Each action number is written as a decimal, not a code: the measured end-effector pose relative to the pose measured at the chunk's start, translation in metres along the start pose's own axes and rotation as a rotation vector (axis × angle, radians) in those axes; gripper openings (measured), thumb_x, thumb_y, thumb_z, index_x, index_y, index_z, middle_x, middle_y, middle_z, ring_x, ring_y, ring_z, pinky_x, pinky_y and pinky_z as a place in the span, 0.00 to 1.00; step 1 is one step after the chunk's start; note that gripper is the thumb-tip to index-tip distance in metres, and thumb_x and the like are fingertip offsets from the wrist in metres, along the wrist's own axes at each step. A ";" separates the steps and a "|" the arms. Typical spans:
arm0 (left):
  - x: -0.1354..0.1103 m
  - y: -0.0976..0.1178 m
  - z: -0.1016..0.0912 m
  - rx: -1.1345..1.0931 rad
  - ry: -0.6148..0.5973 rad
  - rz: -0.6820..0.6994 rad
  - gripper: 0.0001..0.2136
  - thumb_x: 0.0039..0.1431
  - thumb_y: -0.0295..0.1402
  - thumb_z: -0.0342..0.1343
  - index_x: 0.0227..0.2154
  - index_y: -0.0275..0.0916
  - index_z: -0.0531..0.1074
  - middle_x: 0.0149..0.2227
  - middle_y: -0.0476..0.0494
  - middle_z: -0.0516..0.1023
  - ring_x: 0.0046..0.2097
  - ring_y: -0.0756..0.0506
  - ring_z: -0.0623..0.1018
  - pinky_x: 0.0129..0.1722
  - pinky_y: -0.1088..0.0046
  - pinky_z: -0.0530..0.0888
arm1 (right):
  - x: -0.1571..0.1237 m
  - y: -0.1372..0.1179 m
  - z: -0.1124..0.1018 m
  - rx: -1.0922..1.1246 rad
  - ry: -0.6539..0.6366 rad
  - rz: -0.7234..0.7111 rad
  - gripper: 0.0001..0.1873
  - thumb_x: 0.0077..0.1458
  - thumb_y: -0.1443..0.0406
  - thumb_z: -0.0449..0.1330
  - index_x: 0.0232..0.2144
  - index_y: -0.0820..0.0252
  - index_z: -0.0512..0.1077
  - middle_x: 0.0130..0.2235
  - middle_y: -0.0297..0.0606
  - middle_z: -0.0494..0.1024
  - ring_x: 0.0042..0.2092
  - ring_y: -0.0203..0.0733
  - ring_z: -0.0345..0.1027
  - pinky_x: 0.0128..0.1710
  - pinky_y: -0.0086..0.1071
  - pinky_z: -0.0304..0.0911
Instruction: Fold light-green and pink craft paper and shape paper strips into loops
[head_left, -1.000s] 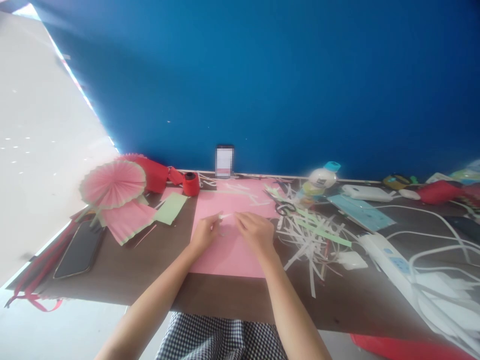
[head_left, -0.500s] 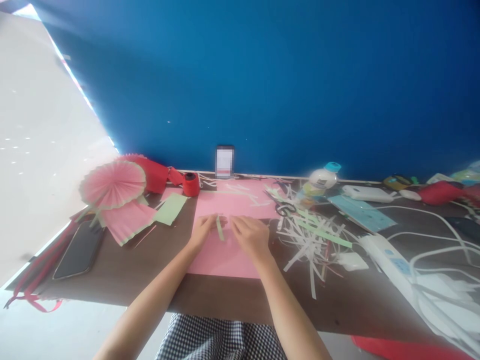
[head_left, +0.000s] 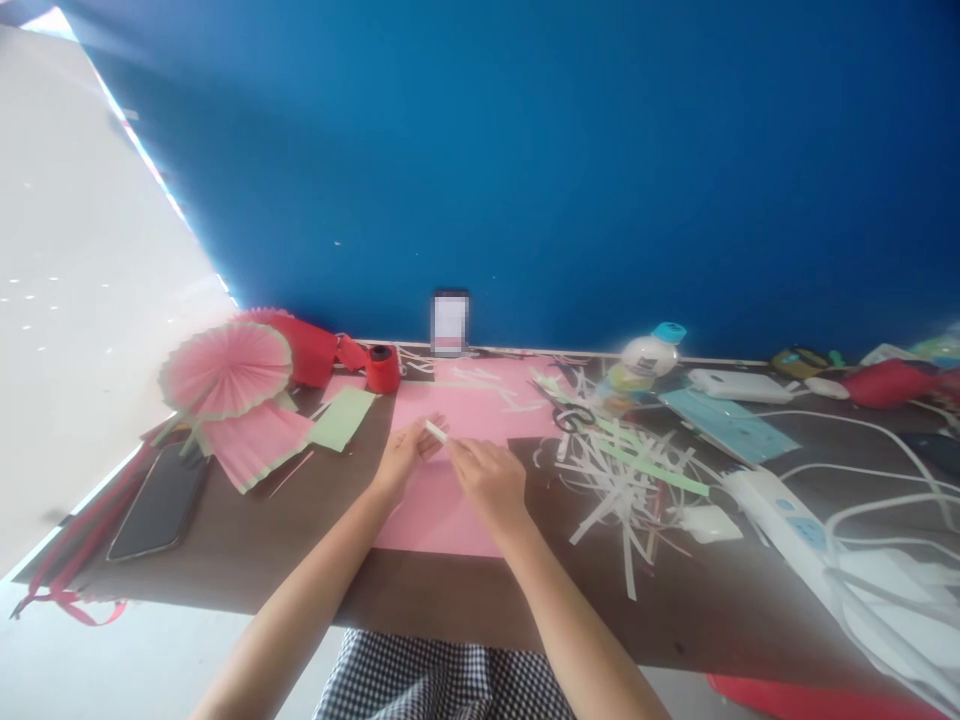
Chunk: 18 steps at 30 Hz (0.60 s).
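Both hands meet over a pink paper sheet [head_left: 465, 410] on the brown table [head_left: 247, 540]. A short pale paper strip [head_left: 436, 431] is pinched between my left hand [head_left: 401, 455] and my right hand [head_left: 484, 478]. The left fingers hold its upper end. My right fingertips close on its lower end, knuckles up. A pile of white and green paper strips [head_left: 622, 475] lies just right of my right hand, with scissors [head_left: 571, 418] at its far edge.
Pink pleated paper fans [head_left: 232, 395], a green paper piece [head_left: 341, 415] and a red tape roll [head_left: 382, 368] lie at the left. A dark phone [head_left: 159, 500] is near the left edge. A bottle [head_left: 637, 362], power strip [head_left: 784, 515] and white cables [head_left: 885, 510] crowd the right.
The strip hung downward between my hands half a second ago; it is now short and tilted at my left fingertips. Both hands have shifted slightly left.
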<state>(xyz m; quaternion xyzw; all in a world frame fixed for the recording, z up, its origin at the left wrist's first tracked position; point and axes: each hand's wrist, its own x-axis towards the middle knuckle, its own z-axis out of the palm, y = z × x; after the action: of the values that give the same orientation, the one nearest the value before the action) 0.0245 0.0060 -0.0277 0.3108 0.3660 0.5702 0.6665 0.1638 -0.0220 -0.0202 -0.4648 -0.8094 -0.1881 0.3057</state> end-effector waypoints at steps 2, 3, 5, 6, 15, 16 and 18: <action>0.000 0.000 0.000 -0.018 -0.004 0.002 0.15 0.55 0.38 0.50 0.40 0.34 0.72 0.50 0.35 0.69 0.52 0.41 0.68 0.53 0.62 0.64 | 0.000 -0.001 0.001 -0.025 0.001 -0.004 0.16 0.53 0.74 0.51 0.40 0.55 0.70 0.32 0.36 0.75 0.31 0.35 0.64 0.31 0.30 0.50; 0.000 0.000 0.000 -0.019 -0.004 0.008 0.15 0.55 0.38 0.50 0.40 0.35 0.72 0.50 0.35 0.69 0.52 0.41 0.68 0.53 0.61 0.64 | 0.000 -0.001 0.001 -0.034 0.006 -0.008 0.16 0.52 0.75 0.51 0.40 0.55 0.70 0.32 0.36 0.75 0.31 0.35 0.63 0.31 0.30 0.50; 0.000 0.000 -0.001 -0.014 -0.006 0.019 0.15 0.55 0.38 0.50 0.41 0.35 0.71 0.50 0.36 0.68 0.52 0.40 0.68 0.53 0.61 0.63 | 0.001 -0.003 0.002 -0.045 0.018 -0.012 0.15 0.52 0.75 0.51 0.39 0.55 0.71 0.32 0.36 0.75 0.30 0.35 0.63 0.30 0.30 0.50; 0.000 0.000 -0.001 -0.012 -0.005 0.024 0.15 0.55 0.38 0.50 0.42 0.36 0.71 0.51 0.36 0.68 0.52 0.40 0.68 0.53 0.60 0.63 | 0.001 -0.004 0.001 -0.048 0.021 -0.012 0.15 0.52 0.74 0.51 0.39 0.56 0.71 0.31 0.36 0.75 0.30 0.35 0.63 0.30 0.30 0.49; -0.002 0.005 0.004 -0.022 -0.010 -0.011 0.15 0.57 0.37 0.48 0.43 0.37 0.70 0.52 0.38 0.67 0.54 0.41 0.66 0.54 0.61 0.62 | 0.003 -0.011 -0.002 -0.104 -0.001 -0.024 0.15 0.51 0.75 0.51 0.39 0.59 0.70 0.31 0.38 0.74 0.30 0.36 0.62 0.29 0.32 0.49; -0.001 0.005 0.004 -0.031 -0.014 -0.018 0.15 0.57 0.37 0.47 0.43 0.37 0.70 0.52 0.38 0.67 0.54 0.41 0.66 0.54 0.61 0.62 | 0.003 -0.012 -0.002 -0.108 -0.004 -0.025 0.15 0.51 0.76 0.51 0.39 0.59 0.70 0.31 0.38 0.74 0.30 0.36 0.62 0.29 0.32 0.49; 0.000 0.005 0.002 -0.052 -0.020 -0.034 0.15 0.57 0.37 0.47 0.43 0.37 0.70 0.52 0.38 0.67 0.54 0.41 0.66 0.55 0.61 0.61 | 0.003 -0.012 -0.003 -0.114 -0.009 -0.024 0.14 0.51 0.76 0.51 0.39 0.59 0.70 0.30 0.37 0.74 0.29 0.36 0.62 0.29 0.32 0.49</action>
<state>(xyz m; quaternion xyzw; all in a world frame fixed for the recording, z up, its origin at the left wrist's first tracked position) 0.0239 0.0067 -0.0226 0.2928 0.3495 0.5649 0.6877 0.1530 -0.0275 -0.0164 -0.4726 -0.8042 -0.2356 0.2727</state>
